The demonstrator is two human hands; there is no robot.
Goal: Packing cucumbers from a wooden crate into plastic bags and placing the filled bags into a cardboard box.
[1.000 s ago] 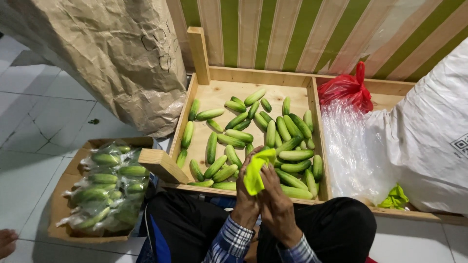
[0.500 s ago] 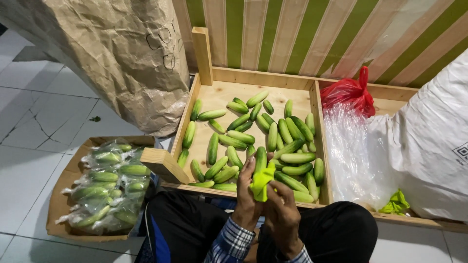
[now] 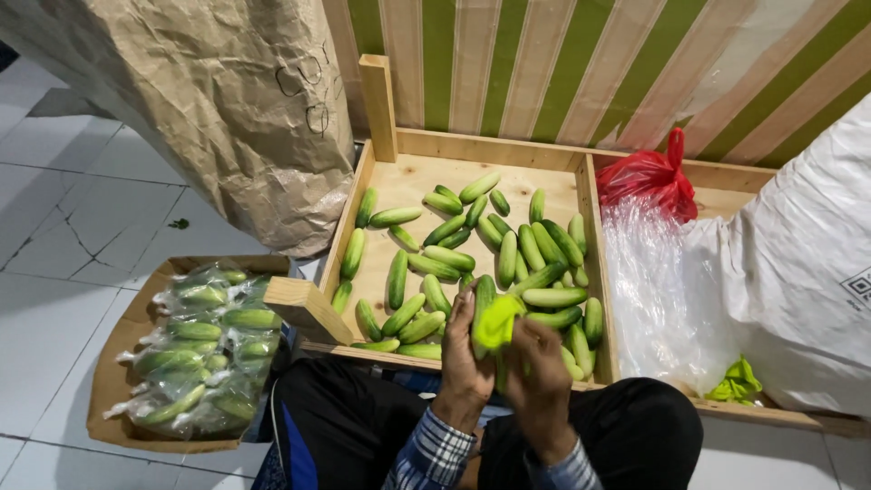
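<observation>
Both hands, left [image 3: 465, 349] and right [image 3: 537, 363], clamp together on a smooth cucumber [image 3: 484, 299] wrapped in soft yellow-green cloth [image 3: 497, 322] (crumpled), above the raw-wood crate [image 3: 376, 186] of loose cucumbers [image 3: 435, 245].

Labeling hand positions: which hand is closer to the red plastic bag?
Right. The right hand sits below and left of the red bag, on the yellow-green cloth; the left hand is beside it, farther left.

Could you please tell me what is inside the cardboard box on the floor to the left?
The cardboard box holds clear bags of cucumbers, piled up; whatever lies under them is covered.
</observation>
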